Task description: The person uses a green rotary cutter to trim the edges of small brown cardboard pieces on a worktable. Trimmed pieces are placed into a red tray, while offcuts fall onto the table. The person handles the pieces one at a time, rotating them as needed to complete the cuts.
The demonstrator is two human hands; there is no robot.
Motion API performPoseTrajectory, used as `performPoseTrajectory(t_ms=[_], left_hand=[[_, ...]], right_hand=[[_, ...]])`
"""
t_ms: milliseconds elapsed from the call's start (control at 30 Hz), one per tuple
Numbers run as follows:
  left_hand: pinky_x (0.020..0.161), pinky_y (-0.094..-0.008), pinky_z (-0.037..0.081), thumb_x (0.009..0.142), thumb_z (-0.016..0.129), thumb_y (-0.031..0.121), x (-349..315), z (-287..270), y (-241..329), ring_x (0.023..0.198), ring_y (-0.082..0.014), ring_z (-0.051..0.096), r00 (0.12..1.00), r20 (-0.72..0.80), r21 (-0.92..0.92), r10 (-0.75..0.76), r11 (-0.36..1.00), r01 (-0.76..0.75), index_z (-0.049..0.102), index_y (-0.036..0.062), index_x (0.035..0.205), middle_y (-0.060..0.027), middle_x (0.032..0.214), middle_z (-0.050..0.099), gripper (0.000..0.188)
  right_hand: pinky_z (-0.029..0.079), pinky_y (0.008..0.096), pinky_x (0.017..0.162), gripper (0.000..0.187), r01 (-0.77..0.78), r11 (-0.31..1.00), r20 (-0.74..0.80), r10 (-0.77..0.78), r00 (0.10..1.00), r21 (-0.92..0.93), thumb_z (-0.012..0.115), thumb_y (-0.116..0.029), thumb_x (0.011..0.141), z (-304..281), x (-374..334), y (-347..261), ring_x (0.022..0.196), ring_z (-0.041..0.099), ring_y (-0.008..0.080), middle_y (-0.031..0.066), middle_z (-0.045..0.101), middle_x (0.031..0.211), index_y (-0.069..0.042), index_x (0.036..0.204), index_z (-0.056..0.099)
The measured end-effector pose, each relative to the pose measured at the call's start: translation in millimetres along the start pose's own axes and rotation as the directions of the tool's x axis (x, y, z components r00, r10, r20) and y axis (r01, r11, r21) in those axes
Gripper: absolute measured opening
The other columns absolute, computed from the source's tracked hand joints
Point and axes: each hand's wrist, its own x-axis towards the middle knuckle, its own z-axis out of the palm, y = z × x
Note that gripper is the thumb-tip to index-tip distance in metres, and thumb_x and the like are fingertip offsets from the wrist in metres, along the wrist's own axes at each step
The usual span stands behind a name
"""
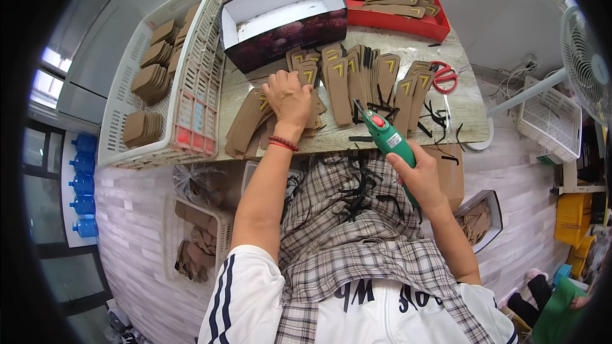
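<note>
My left hand (288, 97) is on the table among flat brown strips with yellow angled marks, its fingers curled down onto a brown strip (308, 74). Its fingertips are partly hidden by the back of the hand. My right hand (419, 175) is wrapped round a green handheld power tool (387, 137) with a red button. The tool's narrow dark tip points up and left, near the middle row of brown strips (338, 89). More brown strips (245, 124) lie piled left of my left wrist. Black offcuts (435, 118) are scattered right of the tool.
Behind the strips stand a dark flowered box (280, 44) and a red box lid (440, 25) holding more strips. A white crate (191, 121) of brown stacks flanks the left. Red-handled scissors (445, 78) lie at right. Black scraps (363, 188) cover the plaid apron on my lap.
</note>
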Motion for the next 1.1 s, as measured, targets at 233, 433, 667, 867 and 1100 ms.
performPoseTrajectory(t_ms=[233, 433, 667, 867, 1100], left_hand=[[0.079, -0.0393, 0.041, 0.072, 0.072, 0.006, 2, 8, 7, 0.085, -0.0257, 0.055, 0.996, -0.081, -0.204, -0.045, 0.979, 0.028, 0.063, 0.0046, 0.098, -0.0066, 0.086, 0.059, 0.028], [0.071, -0.0241, 0.051, 0.09, 0.056, -0.004, 8, -38, 36, 0.075, -0.0103, 0.061, 0.787, 0.499, -0.864, -0.364, -0.137, 0.484, 0.062, -0.0031, 0.099, -0.0051, 0.092, 0.067, 0.011], [0.069, -0.0228, 0.05, 0.089, 0.066, 0.006, -10, -41, 73, 0.074, -0.0096, 0.063, 0.762, 0.577, -0.792, -0.292, -0.427, 0.436, 0.065, 0.0029, 0.094, -0.0031, 0.086, 0.068, 0.007], [0.071, -0.0246, 0.05, 0.087, 0.068, 0.006, -16, -38, 95, 0.075, -0.0106, 0.063, 0.731, 0.612, -0.762, -0.301, -0.474, 0.442, 0.064, 0.0052, 0.094, -0.0019, 0.086, 0.068, 0.008], [0.069, -0.0242, 0.049, 0.086, 0.069, 0.006, -22, -39, 107, 0.073, -0.0109, 0.063, 0.698, 0.663, -0.712, -0.271, -0.516, 0.477, 0.064, 0.0053, 0.092, -0.0029, 0.085, 0.068, 0.009]], right_hand=[[0.042, 0.0249, 0.047, 0.037, -0.004, 1.0, -0.022, 0.004, 1.0, 0.002, 0.074, -0.028, 0.084, 1, 0, -3, 0.051, 0.054, 0.0069, 0.0027, 0.059, 0.062, 0.001, 0.103, 0.063], [0.041, 0.0239, 0.045, 0.036, 0.04, 0.998, -0.071, -0.036, 0.997, 0.053, 0.073, -0.029, 0.085, 3, 4, -10, 0.05, 0.053, 0.0062, 0.0018, 0.058, 0.06, 0.002, 0.102, 0.063], [0.04, 0.0223, 0.044, 0.035, 0.012, 0.994, -0.06, -0.005, 0.998, 0.105, 0.072, -0.03, 0.086, 1, 6, -24, 0.049, 0.051, 0.0048, -0.0007, 0.056, 0.06, 0.001, 0.1, 0.063], [0.041, 0.0221, 0.043, 0.038, -0.005, 0.994, -0.062, 0.012, 0.998, 0.113, 0.073, -0.032, 0.085, -1, 6, -25, 0.048, 0.051, 0.0049, 0.0001, 0.057, 0.062, 0.002, 0.101, 0.063], [0.041, 0.022, 0.043, 0.035, 0.018, 0.994, -0.088, -0.008, 0.996, 0.108, 0.072, -0.03, 0.086, -2, 7, -25, 0.048, 0.051, 0.0049, -0.0002, 0.058, 0.063, 0.001, 0.098, 0.064]])
